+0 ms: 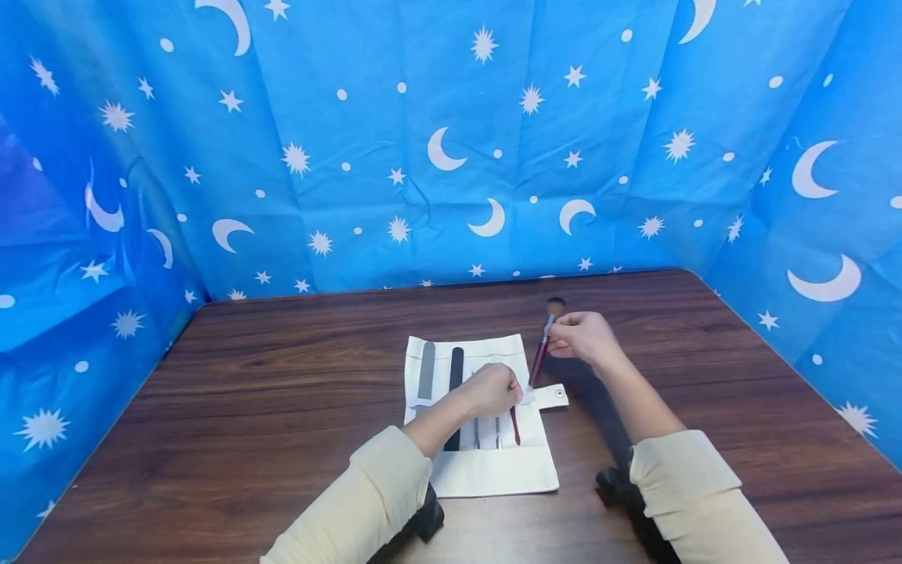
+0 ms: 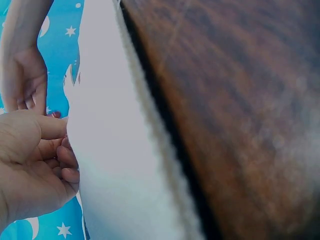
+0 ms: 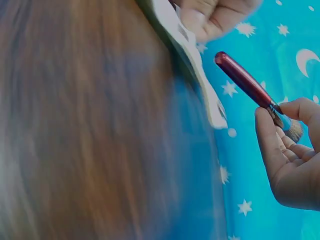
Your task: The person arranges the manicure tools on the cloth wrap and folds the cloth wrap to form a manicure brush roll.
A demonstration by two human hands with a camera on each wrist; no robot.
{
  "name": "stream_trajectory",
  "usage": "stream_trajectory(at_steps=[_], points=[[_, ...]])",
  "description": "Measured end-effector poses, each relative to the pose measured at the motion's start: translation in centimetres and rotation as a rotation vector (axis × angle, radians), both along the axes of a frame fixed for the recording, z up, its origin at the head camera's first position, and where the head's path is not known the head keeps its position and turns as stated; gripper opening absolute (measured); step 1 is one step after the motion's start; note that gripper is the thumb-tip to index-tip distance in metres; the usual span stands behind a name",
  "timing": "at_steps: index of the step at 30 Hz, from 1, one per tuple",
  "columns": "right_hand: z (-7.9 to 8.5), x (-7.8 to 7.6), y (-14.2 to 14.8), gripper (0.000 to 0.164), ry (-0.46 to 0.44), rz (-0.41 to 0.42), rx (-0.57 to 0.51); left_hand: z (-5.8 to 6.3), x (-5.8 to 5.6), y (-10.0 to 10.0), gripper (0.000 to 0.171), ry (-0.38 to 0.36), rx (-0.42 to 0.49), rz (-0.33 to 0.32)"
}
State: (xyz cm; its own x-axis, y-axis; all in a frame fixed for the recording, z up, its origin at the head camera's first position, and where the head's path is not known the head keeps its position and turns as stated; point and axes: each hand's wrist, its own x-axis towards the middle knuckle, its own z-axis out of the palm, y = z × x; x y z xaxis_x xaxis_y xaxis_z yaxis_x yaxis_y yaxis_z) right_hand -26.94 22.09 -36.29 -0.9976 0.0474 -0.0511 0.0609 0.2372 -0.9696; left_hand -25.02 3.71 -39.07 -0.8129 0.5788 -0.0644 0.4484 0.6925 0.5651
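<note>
A white fabric tool roll [image 1: 493, 474] lies unfolded on the table. Its white strap [image 1: 527, 395] is pinched by the left hand [image 1: 491, 389] at the roll's right side; the fingertips are partly hidden. The right hand [image 1: 583, 338] holds a makeup brush [image 3: 245, 80] near its metal collar, between thumb and fingers. Bristles point up and away, and the dark red handle slants down to the strap beside the left fingers. In the roll sit a grey file [image 1: 426, 372], a black file [image 1: 456, 368], thin metal tools [image 1: 498, 431] and a slim red-handled tool [image 1: 515, 427].
A snap tab [image 1: 552, 396] sticks out from the roll's right edge. The dark wooden table [image 1: 282, 407] extends around the roll. Blue cloth [image 1: 366, 196] with moons and stars hangs behind it and at both sides.
</note>
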Motion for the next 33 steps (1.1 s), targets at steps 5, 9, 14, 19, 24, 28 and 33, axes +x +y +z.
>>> stream_trajectory(at_steps=[5, 9, 14, 19, 24, 28, 33], points=[[-0.5, -0.5, -1.4, 0.025, -0.039, 0.018, 0.122, 0.0, 0.0, 0.1, 0.022, -0.011, 0.0, 0.007], [-0.7, -0.6, -1.8, 0.021, -0.085, 0.041, 0.171, 0.1, 0.0, 0.2, 0.019, -0.021, -0.008, 0.013], [-1.1, -0.7, -2.0, 0.02, -0.155, 0.092, 0.156, 0.2, 0.0, 0.2, 0.02, -0.007, -0.028, 0.016], [-1.5, -0.6, -1.9, 0.022, -0.211, 0.151, 0.103, 0.2, 0.1, 0.1, 0.02, -0.008, -0.013, 0.018], [-2.2, -0.4, -2.1, 0.012, -0.212, 0.242, 0.116, 0.1, 0.1, 0.0, 0.027, 0.017, -0.006, 0.015], [-2.3, -0.2, -2.3, 0.01, -0.183, 0.291, 0.166, 0.1, 0.2, 0.2, 0.037, 0.045, -0.01, 0.017], [-2.0, 0.2, -2.3, 0.009, -0.115, 0.318, 0.263, 0.4, 0.2, 0.3, 0.044, 0.056, -0.003, 0.044]])
